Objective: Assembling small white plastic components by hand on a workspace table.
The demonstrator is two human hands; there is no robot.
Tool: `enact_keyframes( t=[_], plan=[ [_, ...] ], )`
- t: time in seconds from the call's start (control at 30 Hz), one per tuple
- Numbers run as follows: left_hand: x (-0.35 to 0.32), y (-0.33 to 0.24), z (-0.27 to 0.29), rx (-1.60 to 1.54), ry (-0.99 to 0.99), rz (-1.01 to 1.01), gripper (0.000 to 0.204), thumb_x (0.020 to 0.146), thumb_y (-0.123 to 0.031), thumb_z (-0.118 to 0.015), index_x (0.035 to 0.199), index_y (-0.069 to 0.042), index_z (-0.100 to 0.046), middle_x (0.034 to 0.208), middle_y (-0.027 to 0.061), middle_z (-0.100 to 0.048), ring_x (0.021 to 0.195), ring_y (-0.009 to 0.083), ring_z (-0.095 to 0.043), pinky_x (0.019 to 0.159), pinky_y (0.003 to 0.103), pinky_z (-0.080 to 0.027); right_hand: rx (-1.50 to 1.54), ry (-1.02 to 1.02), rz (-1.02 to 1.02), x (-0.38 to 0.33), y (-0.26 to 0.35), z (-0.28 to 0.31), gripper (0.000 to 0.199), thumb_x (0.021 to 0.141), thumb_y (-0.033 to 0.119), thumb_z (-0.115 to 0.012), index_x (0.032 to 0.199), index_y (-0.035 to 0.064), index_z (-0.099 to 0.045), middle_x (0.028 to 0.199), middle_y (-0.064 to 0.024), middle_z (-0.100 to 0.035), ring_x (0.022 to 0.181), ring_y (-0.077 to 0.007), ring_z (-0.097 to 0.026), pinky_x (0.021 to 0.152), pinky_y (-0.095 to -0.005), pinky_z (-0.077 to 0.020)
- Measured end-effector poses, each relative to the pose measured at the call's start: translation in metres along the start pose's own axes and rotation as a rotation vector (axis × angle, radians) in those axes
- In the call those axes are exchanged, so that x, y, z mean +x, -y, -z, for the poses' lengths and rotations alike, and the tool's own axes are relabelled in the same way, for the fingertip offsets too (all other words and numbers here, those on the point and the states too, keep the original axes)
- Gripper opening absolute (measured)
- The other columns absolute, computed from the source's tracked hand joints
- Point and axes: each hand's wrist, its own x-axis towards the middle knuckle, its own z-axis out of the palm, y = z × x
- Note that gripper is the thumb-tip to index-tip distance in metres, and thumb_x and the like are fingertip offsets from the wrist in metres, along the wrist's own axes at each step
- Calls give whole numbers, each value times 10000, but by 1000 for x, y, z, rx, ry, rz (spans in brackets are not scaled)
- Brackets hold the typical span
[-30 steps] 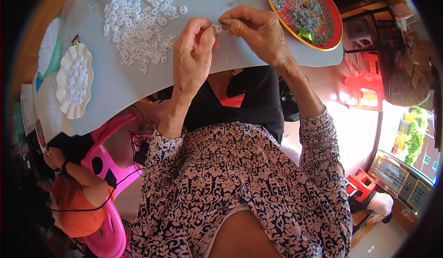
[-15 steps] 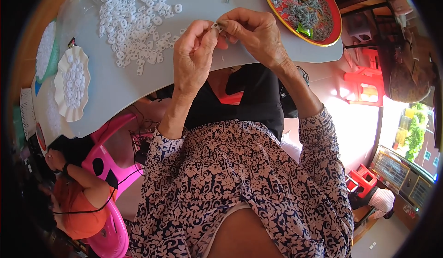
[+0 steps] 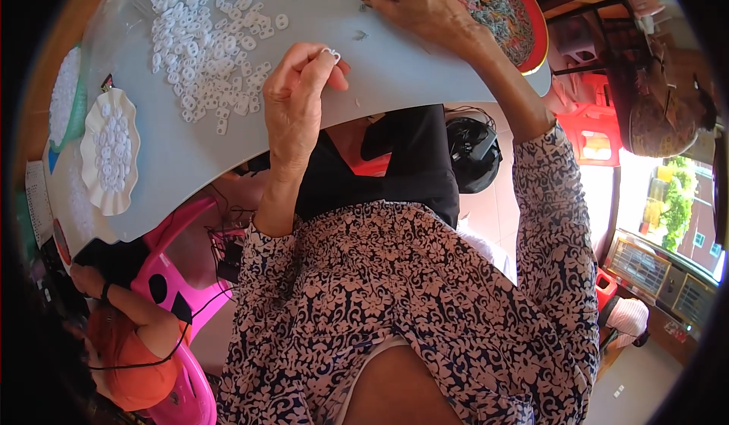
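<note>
A small white plastic piece with holes (image 3: pixel 332 55) sits pinched between the thumb and fingers of my left hand (image 3: pixel 298 98), raised over the table's near edge. My right hand (image 3: pixel 414 7) is at the far side, fingers curled down with their tips at a small grey metal piece (image 3: pixel 364 6) on the table. Another small grey metal piece (image 3: pixel 361 36) lies just nearer to me. Left of my hands spreads a heap of similar white plastic pieces (image 3: pixel 205 53). A red round tray (image 3: pixel 538 26) with a yellow rim, full of thin grey metal pieces, stands beyond my right forearm.
A white wavy-edged dish (image 3: pixel 91 159) of white pieces stands on the grey table (image 3: pixel 178 155) at the left, near a green basket (image 3: pixel 76 125). A person in orange (image 3: pixel 140 364) sits by a pink chair (image 3: pixel 194 300). Red stools (image 3: pixel 592 132) stand at the right.
My hands have come apart. The right has moved away to the far side of the table; the left keeps the white piece and has shifted slightly left. The whole view has shifted a little.
</note>
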Motion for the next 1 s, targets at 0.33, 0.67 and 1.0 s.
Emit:
enact_keyframes(
  t=[0.33, 0.67, 1.0],
  plan=[
    [-2, 0, -2, 72, 44, -64, 126, 895, -124, -536, 863, -10, -577, 703, 34, -587, 670, 80, -535, 636, 208, -397, -65, 72, 81, -18, -14, -24, 84, 772, 68, -618, 801, 23, -682, 674, -159, -629, 672, -307, -636, 651, -383, -509],
    [-4, -5, -6, 156, 42, -66, 119, 890, -123, -538, 854, -13, -566, 732, 39, -602, 644, 76, -538, 581, 210, -399, -165, 132, 81, -8, -10, -23, 106, 772, 71, -630, 816, -8, -685, 743, -190, -648, 736, -335, -648, 701, -391, -525],
    [-3, -4, -6, 158, 34, -39, 125, 880, -126, -548, 844, -9, -572, 718, 37, -605, 633, 70, -540, 549, 202, -381, -273, 223, 64, -1, -5, -23, 73, 752, 10, -598, 754, -53, -634, 742, -242, -628, 753, -363, -648, 659, -418, -528]
  ],
)
